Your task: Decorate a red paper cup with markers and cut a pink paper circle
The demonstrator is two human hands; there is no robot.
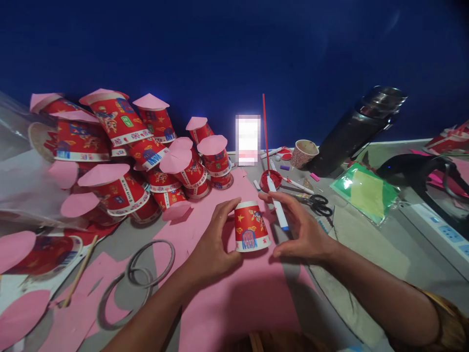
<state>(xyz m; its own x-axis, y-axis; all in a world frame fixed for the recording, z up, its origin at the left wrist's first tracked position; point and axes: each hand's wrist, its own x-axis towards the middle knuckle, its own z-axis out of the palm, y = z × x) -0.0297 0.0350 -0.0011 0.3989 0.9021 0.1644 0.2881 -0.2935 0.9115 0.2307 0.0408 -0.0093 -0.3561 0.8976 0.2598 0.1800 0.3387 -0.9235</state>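
Observation:
In front of me is a red paper cup with gold and blue print, turned upside down with its wide white rim at the bottom. My left hand curls round its left side, thumb by the rim and fingers near the top. To the right of the cup, my right hand is curved, thumb and fingers apart. A white marker with a blue end lies across its fingers and seems tucked between them. Beneath the cup is pink paper. Whether the cup touches the paper, I cannot tell.
Stacked red cups with pink cone tops fill the left. Grey tape rings and a wooden stick lie nearer. On the right are scissors, a black flask, a green packet and a power strip.

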